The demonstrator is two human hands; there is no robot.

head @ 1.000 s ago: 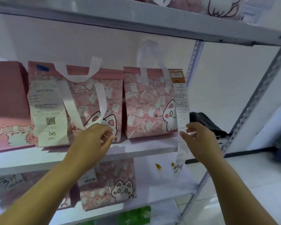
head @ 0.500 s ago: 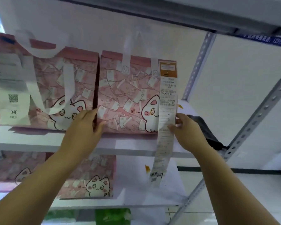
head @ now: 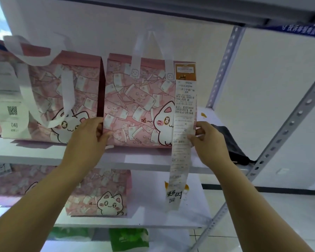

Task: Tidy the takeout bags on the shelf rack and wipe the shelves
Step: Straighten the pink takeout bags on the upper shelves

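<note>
head: l hand (head: 87,140) grips pink bag (head: 135,106) left edge, r hand (head: 209,142) pinches receipt (head: 184,106) at right edge.

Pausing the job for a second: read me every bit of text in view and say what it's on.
"046": white slip with a QR code on the left pink cat-print bag.
"喵~": right pink cat-print bag, beside the cat.
Handwritten, seemingly "超时": foot of the long white receipt.
Receipt's fine print and the blue sign top right: too blurred to read.
</note>
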